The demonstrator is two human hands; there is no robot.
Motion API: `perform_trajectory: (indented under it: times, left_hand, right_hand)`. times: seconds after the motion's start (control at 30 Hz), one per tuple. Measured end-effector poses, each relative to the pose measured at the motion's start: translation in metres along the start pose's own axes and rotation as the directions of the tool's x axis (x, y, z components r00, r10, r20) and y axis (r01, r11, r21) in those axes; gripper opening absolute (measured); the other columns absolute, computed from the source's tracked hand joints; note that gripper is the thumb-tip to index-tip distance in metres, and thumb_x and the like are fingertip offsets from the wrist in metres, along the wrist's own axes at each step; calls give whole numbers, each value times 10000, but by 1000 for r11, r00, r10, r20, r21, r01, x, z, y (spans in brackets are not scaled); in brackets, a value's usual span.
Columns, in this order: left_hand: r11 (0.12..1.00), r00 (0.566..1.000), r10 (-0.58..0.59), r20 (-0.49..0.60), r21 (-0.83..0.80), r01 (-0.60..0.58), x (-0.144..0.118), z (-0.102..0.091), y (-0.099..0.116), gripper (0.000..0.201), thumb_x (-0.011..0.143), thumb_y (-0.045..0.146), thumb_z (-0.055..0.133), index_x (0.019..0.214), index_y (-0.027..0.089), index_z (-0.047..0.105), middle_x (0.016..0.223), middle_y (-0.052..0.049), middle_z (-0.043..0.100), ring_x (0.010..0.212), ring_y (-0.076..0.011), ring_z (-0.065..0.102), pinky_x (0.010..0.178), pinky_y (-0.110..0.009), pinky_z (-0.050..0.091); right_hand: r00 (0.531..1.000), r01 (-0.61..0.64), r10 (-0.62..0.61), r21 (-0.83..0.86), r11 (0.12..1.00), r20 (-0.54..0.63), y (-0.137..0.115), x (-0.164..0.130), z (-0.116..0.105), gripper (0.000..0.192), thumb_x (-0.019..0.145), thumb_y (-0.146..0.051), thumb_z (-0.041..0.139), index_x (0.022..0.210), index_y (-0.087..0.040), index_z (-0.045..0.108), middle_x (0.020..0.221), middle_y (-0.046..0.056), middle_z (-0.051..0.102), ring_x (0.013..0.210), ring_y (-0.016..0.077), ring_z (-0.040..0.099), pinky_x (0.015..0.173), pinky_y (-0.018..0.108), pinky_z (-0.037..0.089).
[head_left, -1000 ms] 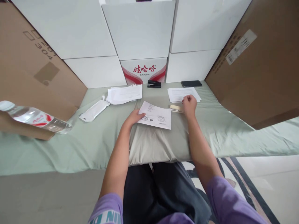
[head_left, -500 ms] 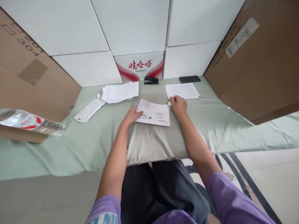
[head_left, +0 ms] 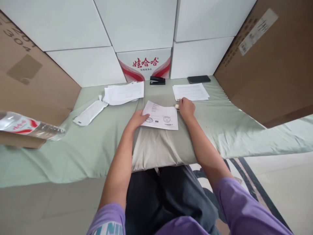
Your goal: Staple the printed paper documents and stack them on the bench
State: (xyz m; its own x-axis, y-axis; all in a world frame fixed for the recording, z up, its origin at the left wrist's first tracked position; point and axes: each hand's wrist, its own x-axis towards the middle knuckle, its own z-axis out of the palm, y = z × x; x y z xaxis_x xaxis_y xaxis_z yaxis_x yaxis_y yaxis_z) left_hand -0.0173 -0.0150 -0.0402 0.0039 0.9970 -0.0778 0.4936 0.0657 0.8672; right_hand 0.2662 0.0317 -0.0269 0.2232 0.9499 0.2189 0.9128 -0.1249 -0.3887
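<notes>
A black stapler (head_left: 157, 80) sits at the foot of a white carton with red lettering (head_left: 144, 64), and a dark phone (head_left: 199, 79) lies to its right, just behind a neat stack of printed sheets (head_left: 190, 91). To the left, a looser pile of papers (head_left: 124, 93) lies beside a white plastic pouch (head_left: 89, 113) on the pale green sheet (head_left: 80, 147). A water bottle (head_left: 26, 126) lies on its side at far left, against a brown cardboard box (head_left: 29, 81).

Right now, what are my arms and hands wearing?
Both arms are bare up to short purple sleeves; the left sleeve carries teal and white lettering, the right sleeve looks plain. The left hand and right hand wear no gloves, and no rings or watch show.
</notes>
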Motion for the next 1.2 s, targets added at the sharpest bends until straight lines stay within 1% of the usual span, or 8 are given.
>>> perform_trajectory:
  times: [0.63,0.93,0.97,1.03,1.07,1.13,1.17,1.2]
  left_hand:
    - [1000,1000,-17,14,8,17,-3,0,2,311,703,338,768,969,176,780,980,-106,788,956,-319,730,918,-392,548]
    - [998,960,-12,281,-56,29,-20,-16,17,331,691,399,810,933,173,796,973,-118,787,959,-350,730,896,-430,552]
    - [1000,968,-5,251,-28,12,-22,-20,19,305,716,419,791,898,174,783,923,-112,783,925,-341,728,873,-426,550]
    - [997,999,32,5,76,-32,-25,-26,24,278,792,454,719,819,178,725,807,-97,746,834,-306,703,827,-420,533]
    - [990,983,71,-172,131,-48,-25,-26,28,280,836,458,672,801,181,688,768,-86,719,797,-282,678,816,-415,517]
    - [975,892,166,-421,206,-84,-21,-19,41,263,894,431,608,806,184,632,758,-70,684,780,-237,630,825,-395,483]
    - [972,873,196,-446,206,-113,-16,-10,49,242,908,408,593,823,183,623,774,-65,682,789,-220,617,834,-380,470]
    - [967,894,225,-389,201,-156,-8,2,58,224,897,394,611,822,184,621,787,-63,684,806,-211,614,838,-362,462]
  right_hand:
    - [994,-56,62,-66,996,89,-6,4,0,348,1031,-272,343,1094,-170,669,1009,188,735,943,298,689,793,364,405]
    - [957,-85,87,-19,996,278,-4,19,-6,242,917,-198,478,1041,-238,681,1129,117,734,991,278,672,789,362,428]
    - [956,-71,70,-8,997,286,-3,19,-7,253,901,-182,480,1046,-250,676,1139,99,733,996,272,669,794,359,426]
    - [958,-45,41,7,999,282,-2,18,-7,281,884,-166,474,1064,-268,664,1138,75,735,997,261,665,802,353,423]
    - [960,-38,35,7,999,279,-1,17,-7,292,884,-165,465,1074,-272,659,1130,72,736,995,259,665,803,351,421]
    - [963,-31,30,1,1000,268,0,15,-5,307,893,-171,443,1094,-275,650,1112,75,737,998,266,665,800,352,416]
    - [965,-29,29,-4,1000,261,1,14,-4,312,896,-174,437,1105,-276,646,1110,79,737,1006,271,665,800,354,413]
    - [966,-29,30,-9,1000,257,1,14,-3,316,899,-178,435,1115,-276,642,1112,83,737,1015,276,665,800,356,412]
